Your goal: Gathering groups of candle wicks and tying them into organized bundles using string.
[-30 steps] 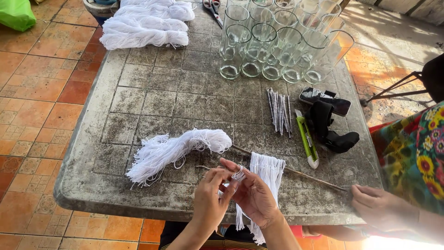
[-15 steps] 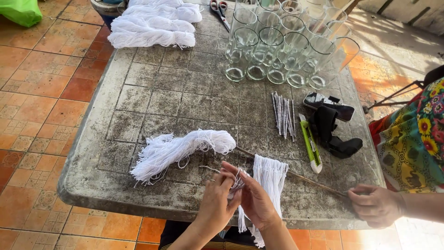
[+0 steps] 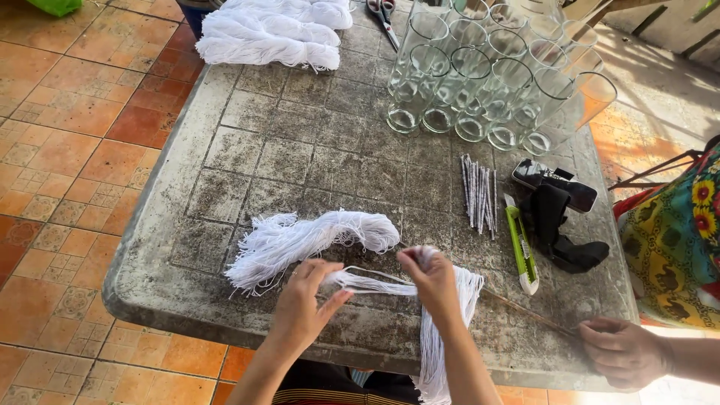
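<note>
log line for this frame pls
left hand: pinching white strands | right hand: gripping same strands | string bundle: beside, on table

Daylight scene, bright, with overexposure at the far right.

We see strong sun washing out the floor (image 3: 660, 82) at far right and glinting on the glasses (image 3: 487, 82); the table (image 3: 300, 157) sits in soft, even shade; edges bow slightly; focus is sharp.
</note>
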